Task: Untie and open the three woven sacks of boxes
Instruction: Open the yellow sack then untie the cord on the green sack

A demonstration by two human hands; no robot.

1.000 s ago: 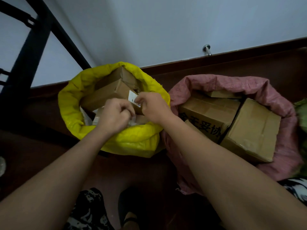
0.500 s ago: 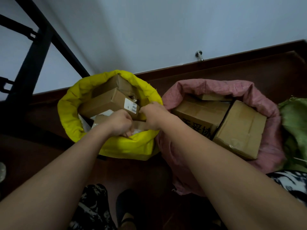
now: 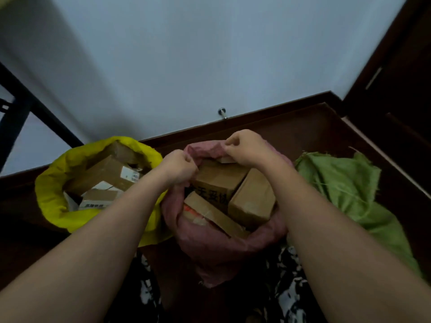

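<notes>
Green sack [image 3: 349,197]: mouth state unclear, lower end cut by right edge. Left forearm hides near rim of yellow sack [image 3: 53,183]. Printing on cardboard box [image 3: 219,183] in pink sack [image 3: 224,255] partly hidden, blurred. Both forearms cut by bottom edge.

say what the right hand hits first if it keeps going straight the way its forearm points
The right hand, gripping the pink sack's far rim, points toward the wall. Past the rim, probably the dark baseboard under the metal doorstop; depth unclear.
</notes>
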